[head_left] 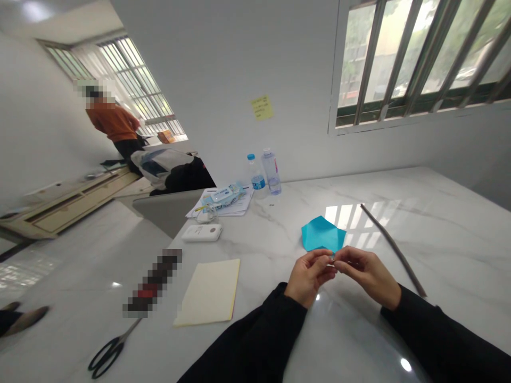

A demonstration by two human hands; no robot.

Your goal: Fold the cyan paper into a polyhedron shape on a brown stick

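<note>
Left hand [308, 274], right hand [366, 271]: grip pinched narrow on a tiny piece [332, 260] — can't identify it. Keep pressure light, clear of the blue paper [322, 233].

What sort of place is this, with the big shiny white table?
Maybe an office or a workroom, though I can't be sure: papers lie on the table, a sticky note with writing is on the wall.
</note>
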